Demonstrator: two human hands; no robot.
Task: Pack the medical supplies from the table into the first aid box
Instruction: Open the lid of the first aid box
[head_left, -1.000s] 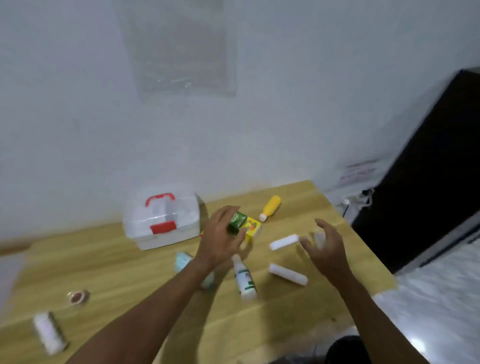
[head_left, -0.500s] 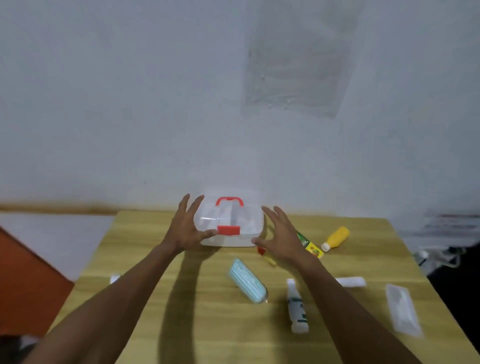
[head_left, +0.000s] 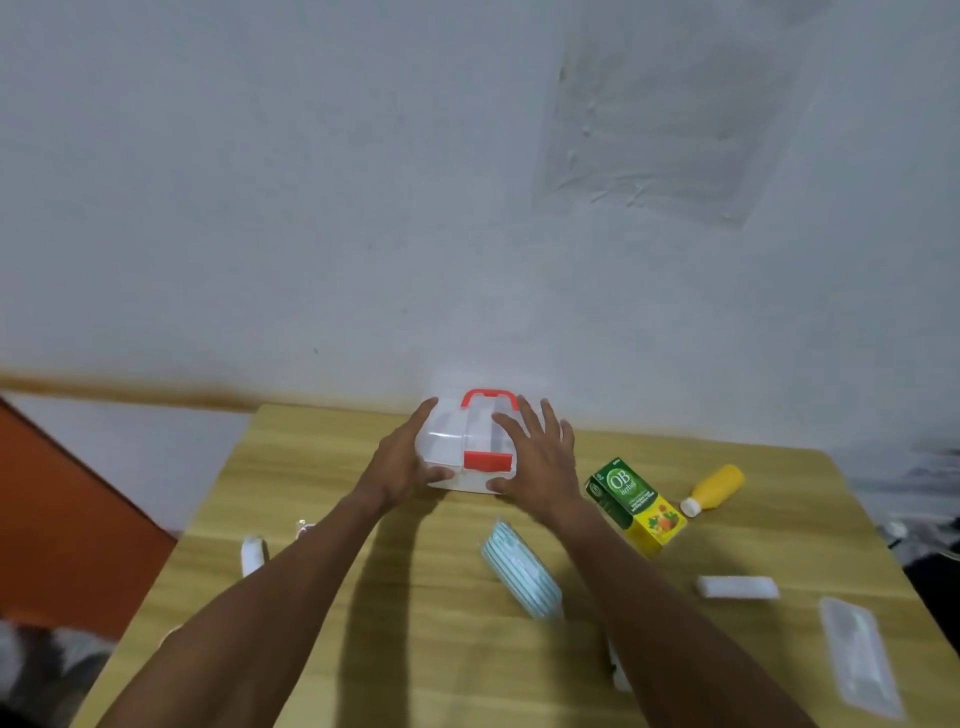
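Note:
The clear first aid box (head_left: 451, 451), with a red handle and red latch, stands shut at the far side of the wooden table (head_left: 415, 649). My left hand (head_left: 402, 465) grips its left side. My right hand (head_left: 537, 462) lies over its right side and lid, fingers spread. To the right lie a green and yellow medicine carton (head_left: 635, 506) and a yellow bottle (head_left: 714, 489). A stack of blue face masks (head_left: 519, 569) sits between my forearms. A white roll (head_left: 736, 587) and a clear packet (head_left: 860, 657) lie at the right.
A white roll (head_left: 253, 553) and a small item (head_left: 302, 527) lie left of my left arm. A white bottle (head_left: 618, 673) is mostly hidden under my right forearm. The wall stands right behind the box. The table's left edge drops to an orange floor (head_left: 62, 519).
One second ago my left hand held the green carton, which now lies on the table. Both hands have come onto the box, and my right hand has slid up over its lid.

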